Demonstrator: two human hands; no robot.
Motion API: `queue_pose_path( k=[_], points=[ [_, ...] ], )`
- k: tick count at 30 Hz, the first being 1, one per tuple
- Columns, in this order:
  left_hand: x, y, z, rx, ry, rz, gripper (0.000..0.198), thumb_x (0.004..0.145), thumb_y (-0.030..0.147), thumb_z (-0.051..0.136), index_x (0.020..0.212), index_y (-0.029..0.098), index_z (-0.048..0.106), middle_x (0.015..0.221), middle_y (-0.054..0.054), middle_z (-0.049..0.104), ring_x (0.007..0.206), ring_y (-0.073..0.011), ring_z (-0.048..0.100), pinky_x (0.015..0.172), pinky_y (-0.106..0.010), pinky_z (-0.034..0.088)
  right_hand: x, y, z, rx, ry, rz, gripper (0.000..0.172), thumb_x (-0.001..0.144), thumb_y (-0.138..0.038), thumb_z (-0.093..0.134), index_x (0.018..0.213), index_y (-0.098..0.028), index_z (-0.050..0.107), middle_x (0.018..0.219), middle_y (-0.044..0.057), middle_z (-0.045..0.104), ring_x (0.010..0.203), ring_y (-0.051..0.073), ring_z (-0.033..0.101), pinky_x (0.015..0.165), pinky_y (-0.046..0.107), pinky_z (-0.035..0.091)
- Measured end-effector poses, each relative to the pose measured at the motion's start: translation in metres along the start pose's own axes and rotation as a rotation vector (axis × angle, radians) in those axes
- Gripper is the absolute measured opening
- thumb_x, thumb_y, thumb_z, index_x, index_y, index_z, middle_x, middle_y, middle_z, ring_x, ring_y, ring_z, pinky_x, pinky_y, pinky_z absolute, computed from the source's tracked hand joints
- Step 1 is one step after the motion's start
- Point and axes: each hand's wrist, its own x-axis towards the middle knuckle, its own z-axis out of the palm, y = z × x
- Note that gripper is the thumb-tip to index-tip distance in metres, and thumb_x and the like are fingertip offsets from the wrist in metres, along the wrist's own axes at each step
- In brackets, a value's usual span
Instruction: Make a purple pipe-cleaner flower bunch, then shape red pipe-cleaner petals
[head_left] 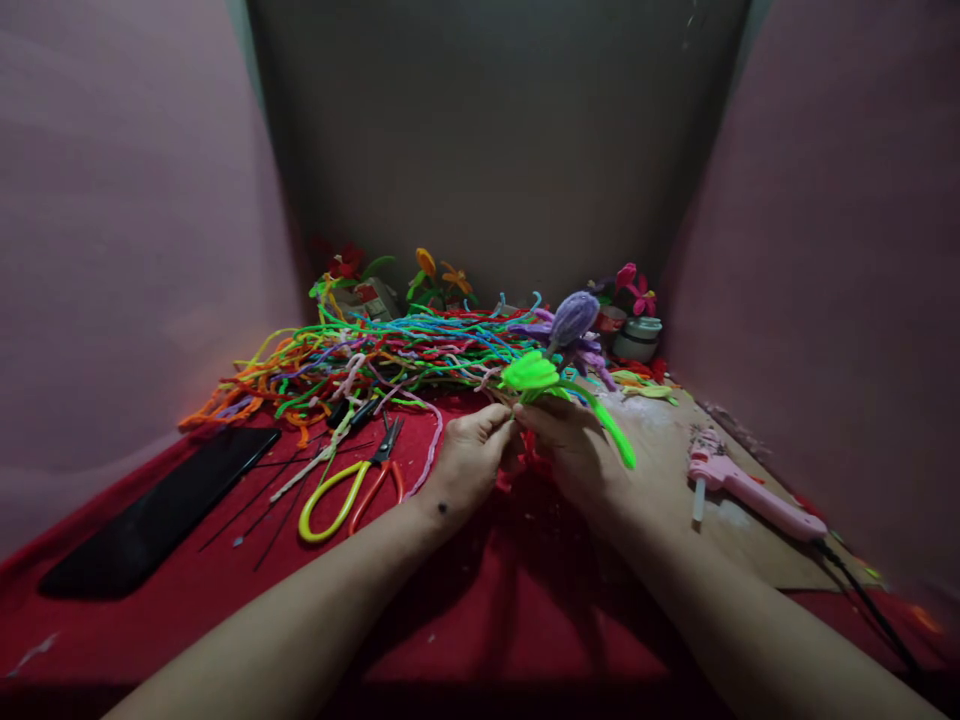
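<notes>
Close together over the red cloth, both hands pinch the lower end of a pipe-cleaner flower (575, 320). The flower has a purple bud tilted up to the right. Bright green pipe-cleaner leaves (531, 371) spread below the bud, one long leaf curving down over my right hand. My left hand (474, 452) is closed, with thumb and forefinger pressed together at the stem. Fingers of my right hand (574, 452) are closed at the same spot, partly hidden behind its back. Yellow-and-red handled scissors (375, 465) lie left of my left hand.
A heap of coloured pipe cleaners (420, 345) spreads across the back. At left lie a black phone (161, 510) and thin dark wires (281, 500). A pink glue gun (757, 495) with a cord rests on a board (750, 550) at right. Finished flowers (442, 270) and a jar (637, 338) stand behind.
</notes>
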Motion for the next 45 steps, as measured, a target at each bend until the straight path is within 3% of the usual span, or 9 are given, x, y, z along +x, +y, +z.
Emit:
queue_pose_path(
  k=[5, 11, 16, 20, 24, 29, 32, 38, 45],
  points=[
    [0.003, 0.006, -0.004, -0.18, -0.021, -0.099, 0.025, 0.077, 0.03, 0.054, 0.058, 0.015, 0.053, 0.046, 0.005, 0.047, 0.04, -0.0059, 0.04, 0.044, -0.019, 0.032, -0.001, -0.003, -0.001, 0.029, -0.051, -0.047, 0.016, 0.065, -0.036, 0.067, 0.068, -0.021, 0.063, 0.051, -0.001, 0.054, 0.052, 0.015, 0.05, 0.05, 0.027, 0.038],
    [0.003, 0.005, 0.0, -0.554, -0.066, -0.163, 0.028, 0.074, 0.035, 0.062, 0.059, 0.013, 0.051, 0.046, 0.005, 0.044, 0.037, -0.0027, 0.034, 0.039, -0.017, 0.021, 0.0, -0.002, 0.001, 0.145, -0.051, 0.064, 0.011, 0.072, -0.027, 0.06, 0.064, -0.019, 0.063, 0.053, -0.003, 0.053, 0.044, 0.008, 0.041, 0.043, 0.022, 0.032],
    [0.001, 0.003, -0.006, -0.932, -0.325, -0.287, 0.019, 0.074, 0.029, 0.064, 0.073, 0.013, 0.054, 0.049, 0.008, 0.041, 0.034, -0.0001, 0.021, 0.037, -0.015, 0.019, 0.002, 0.002, -0.002, 0.414, -0.121, 0.219, 0.015, 0.068, -0.031, 0.066, 0.08, -0.022, 0.067, 0.063, -0.002, 0.058, 0.051, 0.01, 0.05, 0.048, 0.023, 0.041],
    [0.002, 0.004, -0.014, -0.84, -0.487, -0.269, 0.023, 0.079, 0.034, 0.057, 0.072, 0.013, 0.055, 0.048, 0.006, 0.044, 0.033, -0.0026, 0.029, 0.038, -0.018, 0.025, 0.0, 0.001, -0.002, 0.387, -0.118, 0.186, 0.019, 0.066, -0.03, 0.068, 0.082, -0.019, 0.068, 0.058, -0.002, 0.058, 0.049, 0.01, 0.051, 0.049, 0.023, 0.042],
    [0.003, 0.009, -0.011, -0.419, -0.283, -0.139, 0.026, 0.08, 0.035, 0.055, 0.067, 0.013, 0.057, 0.057, 0.0, 0.054, 0.049, -0.009, 0.048, 0.052, -0.022, 0.036, -0.004, -0.002, 0.0, 0.231, -0.101, 0.093, 0.019, 0.075, -0.035, 0.059, 0.078, -0.019, 0.067, 0.047, -0.002, 0.054, 0.041, 0.012, 0.048, 0.046, 0.027, 0.04],
    [-0.001, 0.001, -0.003, -0.086, 0.022, -0.013, 0.016, 0.079, 0.028, 0.052, 0.069, 0.017, 0.056, 0.059, 0.004, 0.05, 0.054, -0.0087, 0.043, 0.054, -0.021, 0.034, -0.003, 0.005, -0.004, 0.019, 0.014, -0.059, 0.011, 0.07, -0.03, 0.064, 0.074, -0.022, 0.069, 0.069, 0.001, 0.063, 0.066, 0.017, 0.056, 0.068, 0.031, 0.044],
    [0.0, -0.003, -0.002, -0.097, 0.025, -0.054, 0.017, 0.078, 0.03, 0.05, 0.068, 0.017, 0.054, 0.057, 0.004, 0.046, 0.05, -0.0079, 0.038, 0.049, -0.021, 0.03, 0.0, 0.013, -0.006, -0.038, 0.02, -0.084, 0.013, 0.071, -0.031, 0.063, 0.078, -0.022, 0.069, 0.08, 0.002, 0.065, 0.079, 0.019, 0.057, 0.076, 0.032, 0.043],
    [0.006, 0.004, -0.006, -0.333, -0.056, -0.156, 0.022, 0.073, 0.035, 0.058, 0.078, 0.013, 0.058, 0.051, 0.006, 0.04, 0.042, -0.0054, 0.029, 0.042, -0.02, 0.022, 0.001, 0.004, -0.001, -0.019, -0.039, 0.0, 0.021, 0.066, -0.032, 0.065, 0.083, -0.02, 0.067, 0.067, 0.0, 0.061, 0.06, 0.015, 0.052, 0.058, 0.028, 0.041],
    [0.008, -0.005, -0.008, -0.457, -0.057, -0.147, 0.027, 0.075, 0.035, 0.06, 0.061, 0.014, 0.049, 0.049, 0.006, 0.042, 0.04, -0.0033, 0.032, 0.041, -0.019, 0.023, -0.001, -0.005, -0.002, 0.011, -0.038, 0.015, 0.018, 0.068, -0.037, 0.062, 0.07, -0.02, 0.064, 0.059, 0.001, 0.058, 0.056, 0.015, 0.049, 0.053, 0.028, 0.038]
  ],
)
